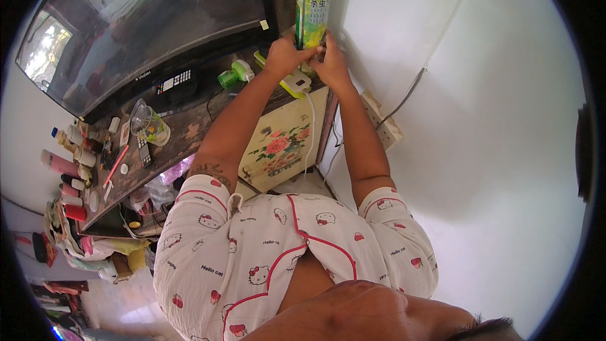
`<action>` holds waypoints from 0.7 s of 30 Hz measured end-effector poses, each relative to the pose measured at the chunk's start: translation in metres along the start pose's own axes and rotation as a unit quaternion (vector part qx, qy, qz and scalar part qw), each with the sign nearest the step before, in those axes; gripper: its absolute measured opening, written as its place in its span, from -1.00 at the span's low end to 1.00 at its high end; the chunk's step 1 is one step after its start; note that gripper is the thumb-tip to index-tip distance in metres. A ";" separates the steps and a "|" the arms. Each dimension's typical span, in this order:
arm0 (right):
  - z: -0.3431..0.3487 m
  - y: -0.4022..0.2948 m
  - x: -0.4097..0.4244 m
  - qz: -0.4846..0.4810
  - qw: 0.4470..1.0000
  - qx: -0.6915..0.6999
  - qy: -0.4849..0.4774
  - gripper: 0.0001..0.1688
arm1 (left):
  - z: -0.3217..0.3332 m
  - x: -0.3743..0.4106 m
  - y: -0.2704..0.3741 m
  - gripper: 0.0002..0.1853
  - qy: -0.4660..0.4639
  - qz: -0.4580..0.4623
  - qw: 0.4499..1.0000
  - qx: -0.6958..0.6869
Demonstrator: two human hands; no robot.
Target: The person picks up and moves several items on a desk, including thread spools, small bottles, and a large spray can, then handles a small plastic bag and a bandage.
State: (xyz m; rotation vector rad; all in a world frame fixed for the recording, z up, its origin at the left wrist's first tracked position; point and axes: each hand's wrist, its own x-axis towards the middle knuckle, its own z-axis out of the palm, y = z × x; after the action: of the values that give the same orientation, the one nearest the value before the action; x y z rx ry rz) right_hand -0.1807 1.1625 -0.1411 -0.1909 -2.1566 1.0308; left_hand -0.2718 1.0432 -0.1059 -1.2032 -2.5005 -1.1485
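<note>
Both hands are around the lower part of an upright yellow-green aerosol insecticide can [315, 9] with a dark top, at the right end of the wooden cabinet beside the wall. My left hand [287, 56] grips it from the left and my right hand [330, 64] from the right, thumbs at the front. The can's base is partly hidden by the fingers. Just below the hands lies a white and green power strip [297, 83] with a white cable. To the left of my left wrist is a green and white plastic device [236, 73].
A large television [156, 23] stands on the cabinet. Before it are a remote control [174, 81], a clear plastic cup [150, 125], a second remote [144, 151] and several bottles [61, 163]. The white wall [473, 128] and a wall-side socket box [382, 121] are at the right.
</note>
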 end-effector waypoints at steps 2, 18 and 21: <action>0.001 0.001 0.001 0.011 1.000 -0.011 -0.010 -0.03 | -0.005 -0.002 0.005 -0.13 -0.017 -0.001 0.999 -0.040; 0.014 -0.005 -0.002 -0.018 0.996 -0.091 0.013 0.18 | -0.005 -0.008 0.006 -0.26 0.036 -0.008 0.999 -0.023; 0.012 -0.014 -0.010 0.010 0.995 -0.102 0.006 0.14 | -0.010 -0.037 0.009 -0.36 0.081 0.011 0.994 -0.079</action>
State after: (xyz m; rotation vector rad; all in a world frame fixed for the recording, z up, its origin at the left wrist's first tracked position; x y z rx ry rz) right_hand -0.1793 1.1415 -0.1414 -0.3143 -2.2524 0.8177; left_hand -0.2419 1.0169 -0.1090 -1.1212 -2.3098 -1.4005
